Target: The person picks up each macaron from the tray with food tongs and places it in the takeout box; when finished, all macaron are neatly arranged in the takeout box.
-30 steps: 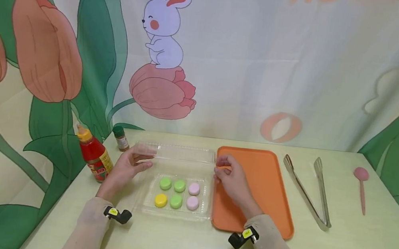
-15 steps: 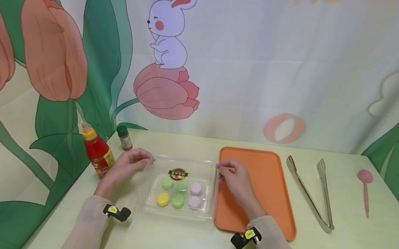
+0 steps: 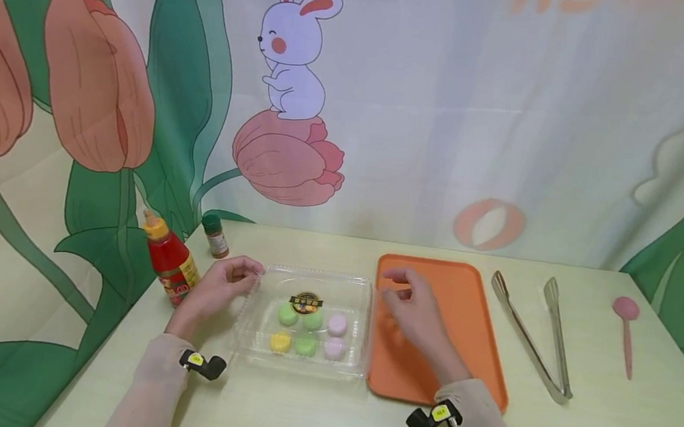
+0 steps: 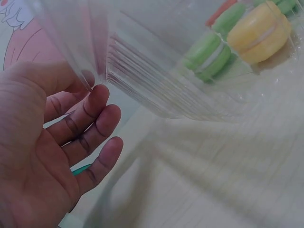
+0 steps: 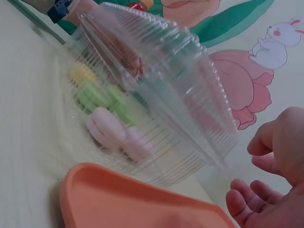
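A clear plastic clamshell box (image 3: 307,320) with a dark label on its lid holds several macarons (image 3: 337,325) in green, yellow and pale pink. Its lid (image 5: 185,90) is tilted over the base, not fully down. At the lid's far left corner, my left hand (image 3: 225,286) pinches the edge between thumb and index finger; the left wrist view has its other fingers (image 4: 102,154) loosely bent. Beyond the box's right side, my right hand (image 3: 413,310) hovers over the orange tray, apart from the lid, with a gap between thumb and fingers and nothing held.
An orange tray (image 3: 460,335) lies right of the box. Further right are metal tongs (image 3: 530,338), spread apart, and a pink spoon (image 3: 625,327). A red sauce bottle (image 3: 173,262) and a small green-capped jar (image 3: 215,235) stand left. A patterned curtain (image 3: 414,110) hangs behind the table.
The lid has swung forward and down over the macarons, its label coming into view. My right hand has let go of the lid and moved right; the left stays at its corner.
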Demonstrator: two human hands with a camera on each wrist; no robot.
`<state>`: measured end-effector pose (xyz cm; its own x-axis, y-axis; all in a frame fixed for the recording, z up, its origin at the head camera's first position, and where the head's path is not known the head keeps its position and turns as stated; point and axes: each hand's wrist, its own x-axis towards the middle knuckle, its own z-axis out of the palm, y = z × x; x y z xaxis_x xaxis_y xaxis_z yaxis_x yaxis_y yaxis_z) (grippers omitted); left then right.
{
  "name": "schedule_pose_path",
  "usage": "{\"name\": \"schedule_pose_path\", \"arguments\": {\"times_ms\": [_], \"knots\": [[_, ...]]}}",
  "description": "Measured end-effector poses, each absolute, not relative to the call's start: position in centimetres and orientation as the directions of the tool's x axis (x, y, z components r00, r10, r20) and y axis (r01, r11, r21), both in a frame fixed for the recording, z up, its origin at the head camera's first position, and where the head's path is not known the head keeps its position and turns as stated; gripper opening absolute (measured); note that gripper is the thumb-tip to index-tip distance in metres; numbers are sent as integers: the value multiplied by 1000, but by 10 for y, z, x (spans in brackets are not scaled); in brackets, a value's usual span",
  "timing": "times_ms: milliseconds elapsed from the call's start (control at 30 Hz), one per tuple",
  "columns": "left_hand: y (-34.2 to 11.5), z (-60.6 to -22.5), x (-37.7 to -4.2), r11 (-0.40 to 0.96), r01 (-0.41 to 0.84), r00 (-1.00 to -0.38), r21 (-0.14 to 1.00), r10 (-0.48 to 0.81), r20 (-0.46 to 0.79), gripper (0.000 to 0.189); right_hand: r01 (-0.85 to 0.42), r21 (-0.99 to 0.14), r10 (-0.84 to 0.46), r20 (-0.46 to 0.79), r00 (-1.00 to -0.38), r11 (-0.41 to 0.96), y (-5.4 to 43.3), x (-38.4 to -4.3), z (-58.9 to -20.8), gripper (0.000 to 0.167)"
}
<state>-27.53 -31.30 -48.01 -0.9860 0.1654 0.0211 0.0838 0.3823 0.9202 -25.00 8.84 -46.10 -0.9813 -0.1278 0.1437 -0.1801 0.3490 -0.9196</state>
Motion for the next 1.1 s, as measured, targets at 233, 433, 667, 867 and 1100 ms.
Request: {"name": "schedule_pose_path", "arguments": {"times_ms": [233, 433, 667, 867, 1100], "knots": [[-312, -478, -275, 394, 70, -988, 917, 156, 9, 24, -275, -914, -171, 233, -958, 299, 97, -222, -453, 35], [-314, -478, -274, 392, 74, -988, 917, 157, 13, 26, -283, -920, -302, 198, -933, 272, 96, -193, -467, 43], [-310, -478, -274, 392, 71, -989, 917, 149, 13, 28, -212, -953, -394, 114, -912, 217, 94, -178, -476, 65], [-306, -475, -274, 404, 69, -989, 912, 145, 10, 29, -131, -981, -418, 60, -906, 141, 95, -175, -480, 72], [-306, -466, -257, 481, 61, -990, 875, 144, -11, 34, -66, -994, -420, 22, -907, 89, 91, -171, -480, 74]]}}
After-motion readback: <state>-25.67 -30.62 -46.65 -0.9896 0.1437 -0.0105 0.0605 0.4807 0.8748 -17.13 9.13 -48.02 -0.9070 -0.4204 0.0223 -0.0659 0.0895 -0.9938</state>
